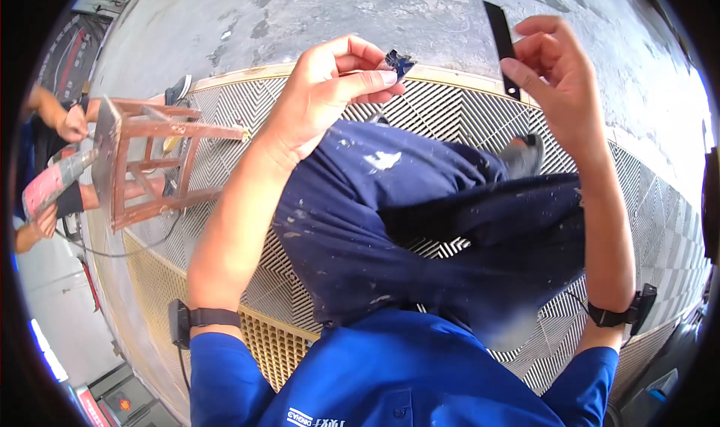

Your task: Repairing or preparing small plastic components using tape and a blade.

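My right hand (556, 78) pinches the long black strip (501, 37) near its holed end, out beyond my lap (337, 194); a flat, light grip suits it. My left hand (330, 86) pinches a small dark-blue scrap (401, 63), perhaps crumpled film.

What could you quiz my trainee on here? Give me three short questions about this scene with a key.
1. Multiple choice: what does the left hand hold?
a) a paintbrush
b) a small dark blue piece
c) a coil of rope

2. True or false: the black strip in the right hand has a hole near its lower end.

3. Fill in the blank: the brown stool is on the ____ side of the picture.

Key: 1 b; 2 true; 3 left.
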Motion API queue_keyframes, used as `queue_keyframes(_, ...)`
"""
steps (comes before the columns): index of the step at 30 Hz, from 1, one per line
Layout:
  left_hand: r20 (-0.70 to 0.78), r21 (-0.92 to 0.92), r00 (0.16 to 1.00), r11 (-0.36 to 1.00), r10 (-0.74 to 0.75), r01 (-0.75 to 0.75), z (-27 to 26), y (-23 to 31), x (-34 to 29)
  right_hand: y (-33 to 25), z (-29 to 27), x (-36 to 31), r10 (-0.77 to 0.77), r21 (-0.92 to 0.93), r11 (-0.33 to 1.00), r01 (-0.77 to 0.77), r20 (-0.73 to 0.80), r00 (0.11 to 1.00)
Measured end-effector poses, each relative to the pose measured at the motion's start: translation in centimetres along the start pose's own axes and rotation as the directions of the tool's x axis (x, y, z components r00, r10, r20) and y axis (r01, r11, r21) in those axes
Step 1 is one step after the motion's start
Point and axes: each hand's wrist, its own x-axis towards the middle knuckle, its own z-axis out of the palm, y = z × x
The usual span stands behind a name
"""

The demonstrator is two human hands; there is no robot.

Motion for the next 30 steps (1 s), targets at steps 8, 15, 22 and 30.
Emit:
queue_keyframes(8,0.103,0.086,0.946,0.95,-0.308,0.3,-2.0,-7.5,15.5,14.4,-3.8,6.6,0.367,-0.097,0.93,-0.356,0.155,0.917)
queue_keyframes(15,0.159,0.218,0.916,0.918,-0.368,0.331,-2.4,-22.9,27.4,29.8,1.3,8.1,0.433,-0.339,0.878,-0.338,0.262,0.862)
queue_keyframes(22,0.339,0.619,0.696,0.708,-0.633,0.342,-2.9,-23.7,33.8,36.3,3.3,7.4,0.386,-0.545,0.826,-0.141,0.366,0.847)
queue_keyframes(30,0.515,0.667,0.747,0.351,0.419,-0.657,-6.0,-30.6,27.3,37.6,3.1,7.0,0.215,-0.631,0.76,0.154,0.468,0.857)
